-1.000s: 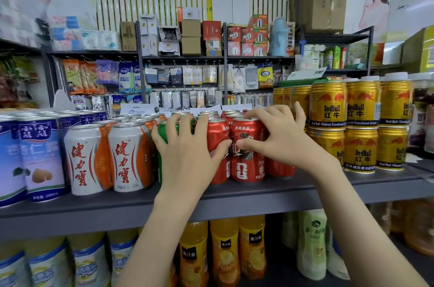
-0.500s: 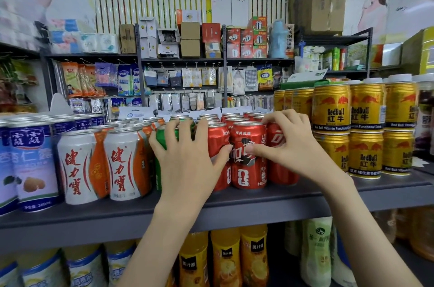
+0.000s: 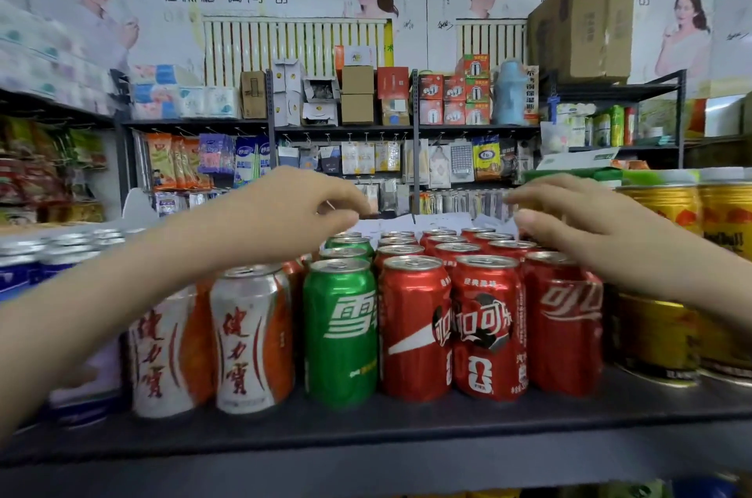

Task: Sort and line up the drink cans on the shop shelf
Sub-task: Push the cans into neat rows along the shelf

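Observation:
A green can (image 3: 341, 330) stands at the front of the dark shelf (image 3: 366, 440), with more green cans in a row behind it. To its right stand rows of red cola cans (image 3: 486, 326). To its left are white-and-orange cans (image 3: 250, 338). My left hand (image 3: 280, 212) hovers above the green row with fingers loosely curled, holding nothing. My right hand (image 3: 586, 224) hovers above the rear red cans, fingers extended and relaxed, also holding nothing.
Stacked gold Red Bull cans (image 3: 667, 281) stand at the right. Blue-and-white cans (image 3: 24, 265) fill the left. Behind is another rack with boxes (image 3: 358, 94) and hanging packets (image 3: 484, 155). A large cardboard carton (image 3: 582, 25) sits high at the right.
Both hands have let go of the front cans and risen above the rows, reaching toward the back. The view has moved closer to the shelf.

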The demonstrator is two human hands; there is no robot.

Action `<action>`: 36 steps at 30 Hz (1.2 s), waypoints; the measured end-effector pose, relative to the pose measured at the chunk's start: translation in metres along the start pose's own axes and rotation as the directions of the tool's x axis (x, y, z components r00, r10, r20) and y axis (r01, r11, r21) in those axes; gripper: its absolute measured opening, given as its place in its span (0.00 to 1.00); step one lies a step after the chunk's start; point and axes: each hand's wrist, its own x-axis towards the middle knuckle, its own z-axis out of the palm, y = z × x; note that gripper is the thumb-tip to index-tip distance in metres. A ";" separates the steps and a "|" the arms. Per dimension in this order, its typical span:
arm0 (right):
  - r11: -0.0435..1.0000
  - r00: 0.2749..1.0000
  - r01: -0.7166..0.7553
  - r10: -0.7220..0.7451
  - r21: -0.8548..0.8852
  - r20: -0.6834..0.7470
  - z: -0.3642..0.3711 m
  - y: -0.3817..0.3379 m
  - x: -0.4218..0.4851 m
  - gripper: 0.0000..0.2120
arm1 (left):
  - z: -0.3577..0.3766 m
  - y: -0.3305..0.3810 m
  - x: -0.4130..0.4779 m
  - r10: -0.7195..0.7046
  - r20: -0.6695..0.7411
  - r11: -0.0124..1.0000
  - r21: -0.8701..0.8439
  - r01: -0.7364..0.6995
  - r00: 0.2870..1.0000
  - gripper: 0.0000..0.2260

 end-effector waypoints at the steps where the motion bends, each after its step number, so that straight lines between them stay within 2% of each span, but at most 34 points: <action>1: 1.000 0.998 0.009 -0.008 -0.009 0.061 -0.005 -0.003 0.016 0.21 | -0.003 -0.010 0.011 0.002 0.100 1.000 0.027 -0.004 0.995 0.12; 4: 0.997 0.942 0.065 -0.048 -0.040 0.333 -0.005 -0.010 0.062 0.14 | -0.004 -0.033 0.039 -0.008 0.339 0.999 0.042 -0.007 0.941 0.13; 7: 0.989 0.810 0.100 -0.018 -0.108 0.585 0.006 -0.014 0.097 0.17 | 0.005 -0.042 0.057 -0.032 0.471 0.999 0.019 0.027 0.882 0.17; 10: 0.958 0.715 0.128 0.089 -0.255 0.693 0.014 -0.016 0.114 0.22 | 0.018 -0.040 0.071 -0.051 0.540 0.996 0.088 0.005 0.840 0.19; 13: 0.962 0.676 0.086 0.136 -0.261 0.724 0.018 -0.011 0.117 0.23 | 0.025 -0.037 0.084 -0.042 0.602 0.997 0.082 -0.009 0.798 0.19; 18: 0.982 0.708 0.087 0.056 -0.166 0.704 0.020 -0.001 0.117 0.21 | 0.022 -0.037 0.097 -0.020 0.649 1.000 0.001 0.025 0.760 0.16; 22: 0.998 0.672 0.032 0.024 -0.062 0.740 0.016 0.003 0.116 0.17 | 0.022 -0.033 0.104 -0.065 0.683 0.997 0.023 0.068 0.728 0.17; 25: 0.999 0.682 -0.013 0.043 -0.046 0.730 0.013 0.005 0.115 0.18 | 0.027 -0.020 0.114 -0.044 0.629 0.999 0.015 0.045 0.776 0.21; 27: 0.996 0.714 -0.043 0.084 -0.076 0.696 0.008 0.009 0.115 0.18 | 0.035 -0.010 0.121 -0.042 0.581 0.997 -0.026 0.070 0.813 0.24; 30: 0.973 0.756 -0.049 0.183 -0.224 0.629 0.004 0.017 0.112 0.19 | 0.044 -0.001 0.126 -0.040 0.574 0.997 -0.035 0.073 0.818 0.27; 33: 0.919 0.685 -0.084 0.334 -0.385 0.648 0.006 0.020 0.107 0.23 | 0.044 -0.002 0.127 -0.044 0.573 0.991 -0.079 0.109 0.818 0.26; 36: 0.912 0.659 -0.075 0.349 -0.403 0.667 0.008 0.023 0.104 0.23 | 0.044 -0.002 0.127 -0.042 0.589 0.978 -0.142 0.155 0.807 0.24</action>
